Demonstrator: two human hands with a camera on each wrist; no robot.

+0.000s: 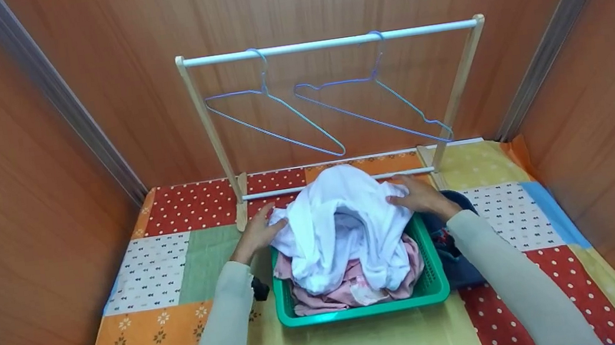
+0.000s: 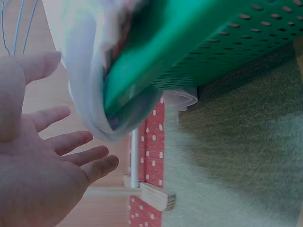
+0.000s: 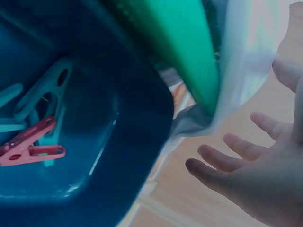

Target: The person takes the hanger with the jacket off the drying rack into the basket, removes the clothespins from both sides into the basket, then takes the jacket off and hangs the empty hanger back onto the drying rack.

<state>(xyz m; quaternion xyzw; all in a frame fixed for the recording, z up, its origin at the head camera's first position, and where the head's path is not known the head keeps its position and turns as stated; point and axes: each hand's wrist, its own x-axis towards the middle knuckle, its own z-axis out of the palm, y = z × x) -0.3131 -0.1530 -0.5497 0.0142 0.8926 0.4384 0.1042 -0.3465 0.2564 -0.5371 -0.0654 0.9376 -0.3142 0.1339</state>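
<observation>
A white garment (image 1: 343, 221) lies bunched on top of pink clothing (image 1: 352, 285) in a green perforated basket (image 1: 361, 311). In the head view my left hand (image 1: 260, 230) is at the garment's left side, and my right hand (image 1: 418, 193) is at its right side. The left wrist view shows the left hand (image 2: 52, 151) with fingers spread beside white cloth (image 2: 87, 80) draped over the basket's rim. Spread fingers also show on the right hand (image 3: 255, 156), next to cloth (image 3: 246, 66) hanging past the basket's edge (image 3: 189, 52).
Behind the basket stands a rack (image 1: 326, 43) with two wire hangers (image 1: 279, 134) (image 1: 375, 119). A dark blue tub (image 3: 137, 118) right of the basket holds clothespins, including a red one (image 3: 33, 146). A small black object (image 1: 260, 289) lies left of the basket. Wooden panels (image 1: 24, 233) enclose the patterned cloth.
</observation>
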